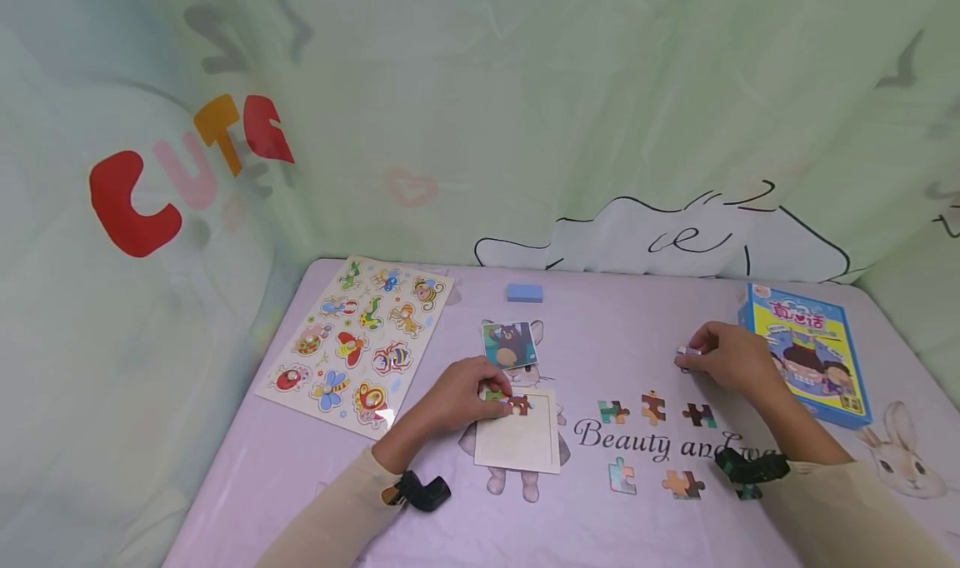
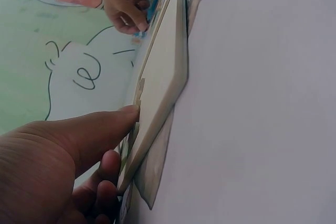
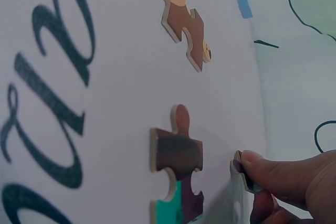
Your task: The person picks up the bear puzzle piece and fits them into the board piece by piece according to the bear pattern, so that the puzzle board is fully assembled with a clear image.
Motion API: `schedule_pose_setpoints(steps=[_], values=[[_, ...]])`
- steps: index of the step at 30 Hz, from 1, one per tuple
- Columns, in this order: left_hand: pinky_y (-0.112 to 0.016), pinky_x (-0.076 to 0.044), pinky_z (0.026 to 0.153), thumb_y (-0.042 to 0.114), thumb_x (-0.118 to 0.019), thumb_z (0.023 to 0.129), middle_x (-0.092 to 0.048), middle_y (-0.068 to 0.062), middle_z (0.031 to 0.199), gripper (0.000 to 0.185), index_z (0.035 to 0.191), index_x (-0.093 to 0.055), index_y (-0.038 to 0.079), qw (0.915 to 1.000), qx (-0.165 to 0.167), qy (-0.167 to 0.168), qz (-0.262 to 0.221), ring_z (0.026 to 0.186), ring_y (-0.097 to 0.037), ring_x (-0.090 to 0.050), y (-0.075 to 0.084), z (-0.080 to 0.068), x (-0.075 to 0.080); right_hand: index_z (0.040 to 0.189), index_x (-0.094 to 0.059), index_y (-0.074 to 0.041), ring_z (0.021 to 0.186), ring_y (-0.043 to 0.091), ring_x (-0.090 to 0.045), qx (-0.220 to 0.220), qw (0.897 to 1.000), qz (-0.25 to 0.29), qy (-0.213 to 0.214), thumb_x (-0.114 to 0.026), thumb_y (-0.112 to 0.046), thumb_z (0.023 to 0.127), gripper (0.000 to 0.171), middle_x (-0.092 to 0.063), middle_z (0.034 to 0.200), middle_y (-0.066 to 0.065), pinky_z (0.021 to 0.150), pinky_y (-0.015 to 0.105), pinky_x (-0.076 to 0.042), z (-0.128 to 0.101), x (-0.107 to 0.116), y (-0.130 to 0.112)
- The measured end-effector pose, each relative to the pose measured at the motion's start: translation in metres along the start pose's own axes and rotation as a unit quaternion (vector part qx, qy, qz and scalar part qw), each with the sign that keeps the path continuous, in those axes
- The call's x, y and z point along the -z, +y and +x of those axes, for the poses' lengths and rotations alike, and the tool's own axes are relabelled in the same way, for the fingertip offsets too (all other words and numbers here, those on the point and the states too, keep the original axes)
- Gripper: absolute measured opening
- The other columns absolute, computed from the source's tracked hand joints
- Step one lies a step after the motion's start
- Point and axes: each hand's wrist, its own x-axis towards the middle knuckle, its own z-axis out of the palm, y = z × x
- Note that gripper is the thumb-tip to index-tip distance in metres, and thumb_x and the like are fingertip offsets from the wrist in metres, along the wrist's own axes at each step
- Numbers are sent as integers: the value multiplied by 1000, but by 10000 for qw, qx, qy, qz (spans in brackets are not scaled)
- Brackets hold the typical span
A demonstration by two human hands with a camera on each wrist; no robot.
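Note:
My left hand rests at the upper left of a pale wooden puzzle tray. Its thumb touches the puzzle pieces there, a brown one and a green one partly hidden by the fingers. Over the table at right, my right hand pinches a small puzzle piece between thumb and fingers. Loose pieces lie in two rows below that hand, among them a brown one and a brown-and-teal one. Just above the tray is a bear picture card.
An insect peg board lies at the left. A blue block sits near the back edge. A blue-and-yellow box lies at right, beside my right forearm. Printed cloth walls rise behind and beside the table.

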Motion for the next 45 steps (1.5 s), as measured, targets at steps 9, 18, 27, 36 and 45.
schedule_pose_setpoints(steps=[9, 18, 27, 36, 45], values=[[-21, -38, 67, 30, -75, 76, -58, 7, 84, 15, 88, -68, 25, 10000, 24, 2, 9, 75, -8, -49, 1, 0, 0, 103, -61, -9, 84, 28, -50, 100, 9997, 224, 14, -71, -40, 80, 40, -59, 96, 16, 57, 29, -42, -4, 0, -5], [-21, -37, 67, 28, -76, 76, -58, 5, 85, 16, 88, -69, 23, 10000, 82, -4, -38, 74, -9, -48, 3, -2, 1, 111, -59, -13, 71, 20, -60, 201, 9947, 940, -351, -69, -39, 82, 40, -61, 97, 14, 62, 29, -52, -14, -12, -20], [-22, -36, 66, 31, -76, 76, -49, 5, 89, 16, 89, -70, 25, 9997, 250, 65, -36, 73, -9, -44, 6, -4, 2, 115, -58, -17, 74, 18, -61, 495, 9917, 1030, -590, -68, -42, 83, 42, -60, 103, 12, 64, 30, -50, -25, -19, -42], [-23, -37, 69, 31, -75, 77, -51, 7, 91, 16, 90, -69, 25, 9996, 279, 1, -59, 76, -10, -46, 7, -4, 3, 110, -63, -20, 81, 20, -62, 786, 9857, 1271, -775, -71, -39, 81, 36, -60, 100, 7, 63, 31, -51, -42, -33, -74], [-24, -37, 73, 31, -75, 77, -52, 7, 93, 16, 90, -68, 25, 9995, 300, -28, -62, 82, -11, -48, 7, -4, 3, 113, -67, -23, 92, 20, -60, 1055, 9780, 1431, -1089, -67, -22, 86, 26, -63, 108, 2, 72, 30, -51, -50, -45, -100]])
